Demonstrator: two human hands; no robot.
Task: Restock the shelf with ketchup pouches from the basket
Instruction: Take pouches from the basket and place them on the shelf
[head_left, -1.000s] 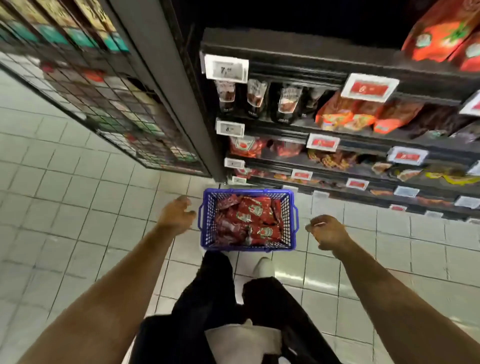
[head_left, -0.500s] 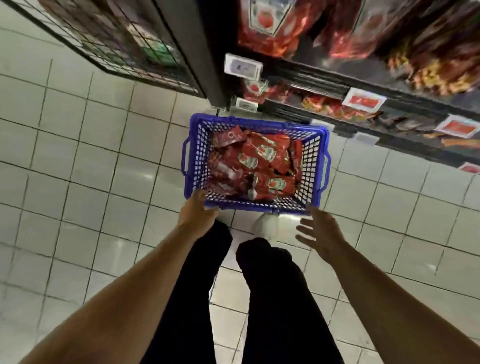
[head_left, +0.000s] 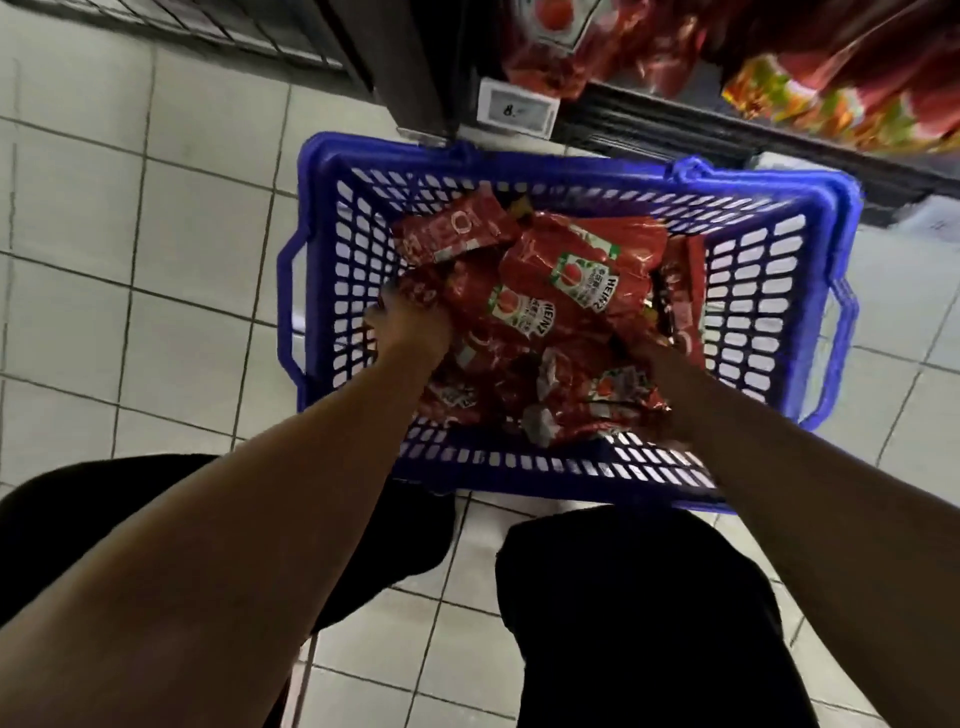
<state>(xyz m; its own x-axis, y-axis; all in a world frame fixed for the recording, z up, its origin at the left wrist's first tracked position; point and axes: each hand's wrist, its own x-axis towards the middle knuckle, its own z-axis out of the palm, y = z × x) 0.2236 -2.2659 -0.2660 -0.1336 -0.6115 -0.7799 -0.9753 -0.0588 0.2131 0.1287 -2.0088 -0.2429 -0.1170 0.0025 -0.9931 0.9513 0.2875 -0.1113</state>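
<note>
Basket (head_left: 519, 467): a blue perforated plastic basket is seen standing on the tiled floor (head_left: 156, 234), directly in front of the person's knees; it is taken as the landmark for all positions below.
Ketchup pouches (head_left: 550, 306): a loose heap of red pouches with green-and-white labels is contained in the basket, piled across its middle and near side; labels are turned at differing angles.
Left hand (head_left: 410, 325): reached into the left part of the basket, with the fingers curled down onto the edge of a pouch in the heap; the fingertips are hidden among the pouches, so a full grip cannot be confirmed beyond the curl on that pouch.
Right hand (head_left: 652, 364): placed in the right part of the basket, low in the heap; it is blurred and partly buried by pouches, and it cannot be told whether it is open or closed on anything.
Shelf (head_left: 649, 124): a dark shelf edge is located just beyond the far rim of the basket; red pouches (head_left: 571, 47) are stocked above that edge.
Price tag (head_left: 517, 109): a white tag is fixed on the shelf edge, just beyond the basket's far rim.
Trousers (head_left: 639, 613): dark legs are seen at the near side of the basket, one to each side of its near rim.
</note>
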